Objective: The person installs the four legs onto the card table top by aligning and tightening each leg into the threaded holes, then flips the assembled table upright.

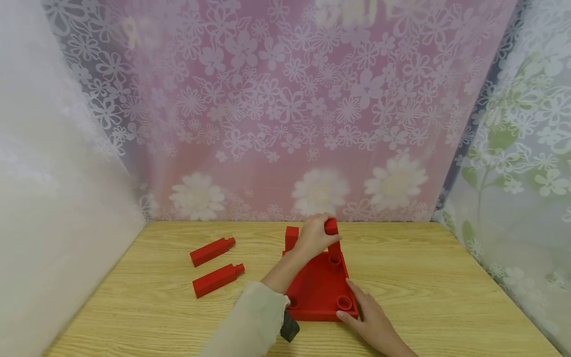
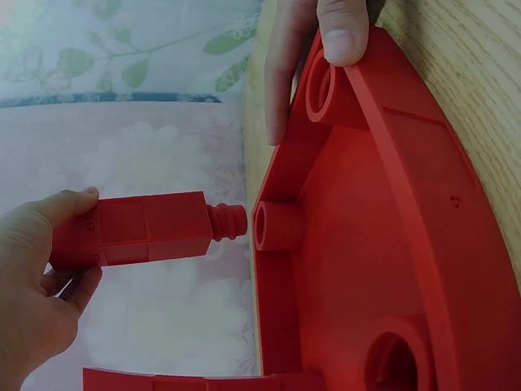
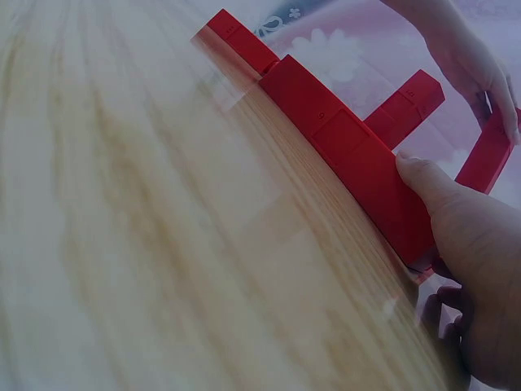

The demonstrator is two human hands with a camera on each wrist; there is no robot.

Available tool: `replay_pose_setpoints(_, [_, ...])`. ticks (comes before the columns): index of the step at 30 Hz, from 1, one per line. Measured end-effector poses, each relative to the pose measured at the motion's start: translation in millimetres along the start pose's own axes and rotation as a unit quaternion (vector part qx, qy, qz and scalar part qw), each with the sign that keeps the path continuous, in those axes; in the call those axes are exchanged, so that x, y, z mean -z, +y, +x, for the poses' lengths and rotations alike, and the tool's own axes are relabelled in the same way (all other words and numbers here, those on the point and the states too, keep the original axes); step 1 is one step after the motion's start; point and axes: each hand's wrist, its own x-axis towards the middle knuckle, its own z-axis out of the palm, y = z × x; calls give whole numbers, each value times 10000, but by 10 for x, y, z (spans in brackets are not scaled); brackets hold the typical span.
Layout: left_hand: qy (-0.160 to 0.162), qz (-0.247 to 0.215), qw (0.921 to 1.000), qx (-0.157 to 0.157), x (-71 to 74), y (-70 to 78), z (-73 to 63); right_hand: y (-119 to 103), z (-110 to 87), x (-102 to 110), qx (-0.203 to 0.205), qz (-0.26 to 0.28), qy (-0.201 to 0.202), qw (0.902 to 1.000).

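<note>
My left hand (image 1: 314,237) grips the upper end of a red square table leg (image 2: 151,230). Its threaded tip (image 2: 228,221) points at a round corner socket (image 2: 277,226), with a small gap seen between them in the left wrist view. A red upturned square tabletop (image 1: 316,287) lies on the table with its raised rim up. Another red leg (image 1: 292,238) stands upright at its far left corner. At the near right corner my right hand (image 1: 372,317) holds the rim, thumb on the near edge and fingers along the right side, beside another socket (image 1: 344,303).
Two loose red legs, one farther back (image 1: 211,252) and one nearer (image 1: 217,280), lie on the wooden table (image 1: 424,277) left of the tabletop. A dark wrist-worn device (image 1: 289,327) hangs under the left sleeve. Flowered curtains (image 1: 285,124) enclose the back and sides.
</note>
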Motion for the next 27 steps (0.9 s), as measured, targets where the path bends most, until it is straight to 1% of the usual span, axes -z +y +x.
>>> replay_pose_setpoints(4, [-56, -38, 10000, -3, -74, -28, 0, 17, 1, 0, 0, -9, -19, 10000])
replay_pose_setpoints(8, [-32, 0, 10000, -64, -133, -64, 0, 14, 12, 1, -65, 2, -59, 10000])
replay_pose_setpoints(14, [52, 81, 9999, -65, -193, -87, -6, 25, 17, -4, 63, -17, 75, 10000])
replay_pose_setpoints(19, [174, -215, 9996, -54, -226, -94, -18, 29, 15, -10, 212, -31, 200, 9996])
replay_pose_setpoints(21, [212, -343, 9992, -31, -242, -96, -26, 25, 10, -8, 205, -37, 192, 9996])
replay_pose_setpoints(25, [304, -495, 9982, 140, -286, -100, -47, 7, 3, 2, 170, -40, 137, 9998])
replay_pose_setpoints(27, [394, -641, 9969, 213, -310, -100, -55, -4, 2, 7, 137, -35, 106, 9998])
